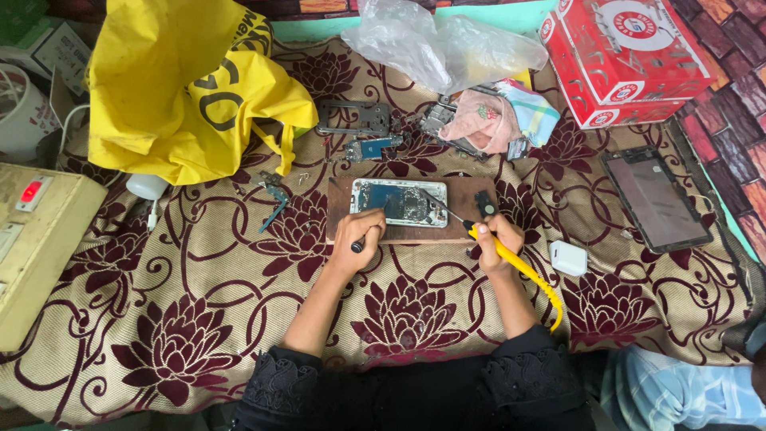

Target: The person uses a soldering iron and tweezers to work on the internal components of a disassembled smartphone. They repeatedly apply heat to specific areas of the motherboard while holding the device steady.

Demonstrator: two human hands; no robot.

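You get even, soft, bright light across the whole view, with no harsh beam from any side. Shadows stay short and faint; the darkest one sits just under the yellow bag (183, 88). The clear plastic bag (443, 44) throws white glare, and the dark tablet screen (656, 199) carries a dull sheen. Focus holds sharp in the middle, while the edges bend outward and soften a little at your corners.
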